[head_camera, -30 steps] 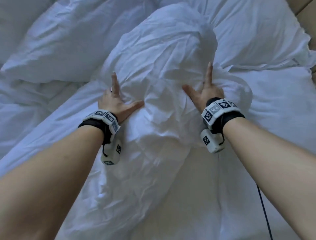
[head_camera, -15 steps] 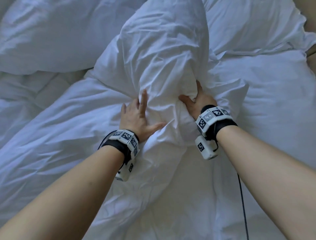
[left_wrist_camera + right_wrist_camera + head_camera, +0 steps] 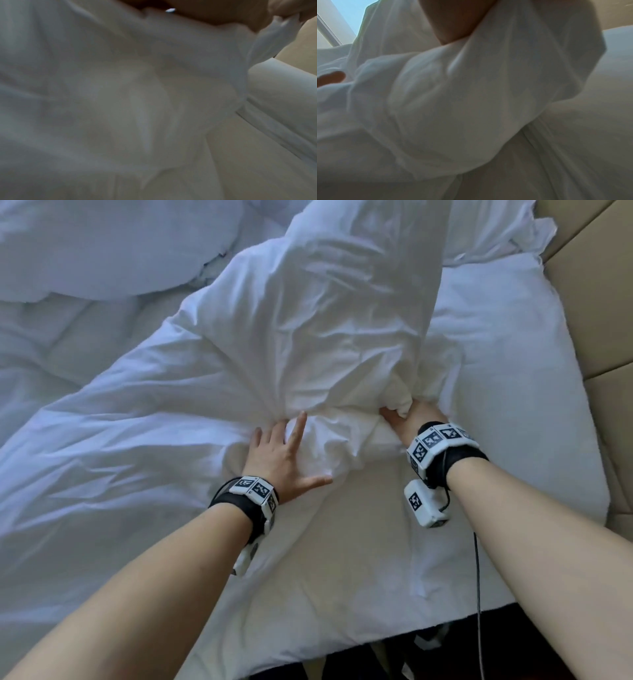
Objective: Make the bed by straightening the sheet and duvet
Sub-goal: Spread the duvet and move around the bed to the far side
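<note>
Beige padded headboard [image 3: 596, 313], bright window [image 3: 346, 17]

Bunched duvet [image 3: 308, 344] lies on the sheet [image 3: 359, 559], pillow [image 3: 496, 364] at its right.

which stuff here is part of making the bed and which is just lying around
Part of the job:
- duvet, bunched up in a heap
- sheet beneath it
- left hand, flat on the duvet
- right hand, gripping a duvet fold

Just lying about:
- pillow beside the headboard
- pillow, upper left
</note>
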Available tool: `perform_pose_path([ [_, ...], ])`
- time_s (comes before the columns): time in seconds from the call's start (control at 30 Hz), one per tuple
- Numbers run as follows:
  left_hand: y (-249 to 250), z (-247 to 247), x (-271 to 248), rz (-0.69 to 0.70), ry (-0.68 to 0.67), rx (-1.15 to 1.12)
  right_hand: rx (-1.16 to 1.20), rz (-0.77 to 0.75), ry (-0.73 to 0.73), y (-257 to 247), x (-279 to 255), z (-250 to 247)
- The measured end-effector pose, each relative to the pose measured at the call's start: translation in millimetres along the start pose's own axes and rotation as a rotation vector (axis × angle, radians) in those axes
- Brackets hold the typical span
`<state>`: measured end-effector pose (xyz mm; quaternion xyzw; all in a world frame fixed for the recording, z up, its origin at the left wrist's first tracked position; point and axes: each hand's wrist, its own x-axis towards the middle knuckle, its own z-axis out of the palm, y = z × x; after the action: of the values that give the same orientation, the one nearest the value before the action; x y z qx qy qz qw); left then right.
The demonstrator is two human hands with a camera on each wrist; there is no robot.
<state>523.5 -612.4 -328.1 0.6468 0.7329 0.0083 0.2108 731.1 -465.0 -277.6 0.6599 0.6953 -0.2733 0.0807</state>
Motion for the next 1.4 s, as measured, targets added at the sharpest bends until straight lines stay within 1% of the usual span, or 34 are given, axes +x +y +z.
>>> perform_pose_path([
  [0.13,13,7,-23,-0.026,-0.022,0.005,0.042,0.028,0.003,32,-58,11],
  [0.23,29,5,-40,-0.052,-0.087,-0.024,0.072,0.053,-0.001,61,-99,15],
  [0.3,47,-1,-54,-0.053,-0.149,-0.028,0.081,0.052,0.01,79,-122,9],
  [0.4,81,-13,-79,-0.008,-0.167,-0.027,0.097,0.046,0.043,105,-150,-14],
  [0.53,147,-32,-113,0.014,-0.167,-0.094,0.151,0.028,0.126,153,-192,-58],
  [0.67,239,-44,-157,0.107,-0.129,-0.131,0.145,0.057,0.219,224,-244,-102],
  [0.8,317,-36,-191,0.221,-0.163,-0.179,0.128,0.129,0.293,292,-294,-140],
  [0.9,353,-21,-208,0.236,-0.213,-0.152,0.075,0.196,0.287,330,-319,-154],
  [0.97,363,-9,-214,0.233,-0.236,-0.069,0.04,0.218,0.261,347,-326,-149],
  [1.03,365,2,-215,0.279,-0.238,0.027,0.03,0.24,0.215,359,-326,-135],
  [1.1,360,5,-214,0.294,-0.217,0.052,0.016,0.254,0.164,364,-326,-122],
  [1.17,352,3,-210,0.265,-0.174,0.069,0.018,0.249,0.152,362,-323,-113],
  [1.3,328,-17,-207,0.199,-0.076,0.091,0.009,0.183,0.148,333,-311,-109],
  [1.4,306,-44,-214,0.127,-0.014,0.095,-0.023,0.088,0.119,292,-303,-116],
])
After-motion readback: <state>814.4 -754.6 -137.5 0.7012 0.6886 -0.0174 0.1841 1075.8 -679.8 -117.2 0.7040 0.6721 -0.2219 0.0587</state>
